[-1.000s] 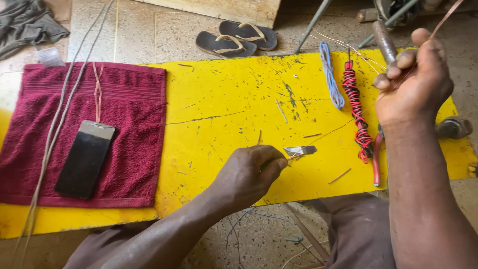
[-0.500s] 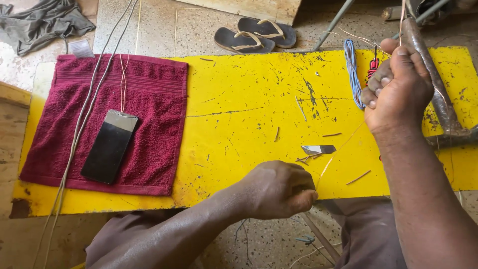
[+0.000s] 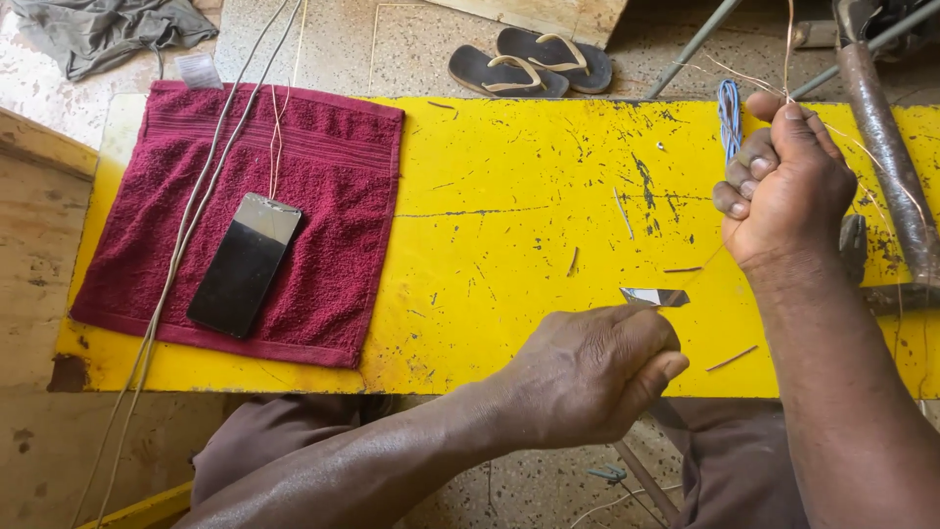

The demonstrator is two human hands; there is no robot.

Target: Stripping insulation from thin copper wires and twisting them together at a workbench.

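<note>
My left hand [image 3: 597, 377] is closed at the near edge of the yellow board [image 3: 509, 225]. A small metal blade [image 3: 654, 296] pokes out above its knuckles. My right hand [image 3: 783, 181] is raised over the board's right side, fisted around a thin pale strand [image 3: 788, 39]. The strand rises out of the top of the frame and slants down toward the blade. A blue wire bundle [image 3: 728, 122] lies just left of the right hand.
A maroon towel [image 3: 323, 196] on the board's left carries a dark phone [image 3: 243, 263], and long thin strands [image 3: 181, 255] cross it. Flip-flops [image 3: 534, 64] and a grey cloth [image 3: 108, 29] lie on the floor beyond. A rusty metal pipe [image 3: 881, 147] runs along the right.
My left hand with the blade has drawn back toward the near edge. My right hand has shifted slightly left over the board, now covering the red-and-black wire bundle.
</note>
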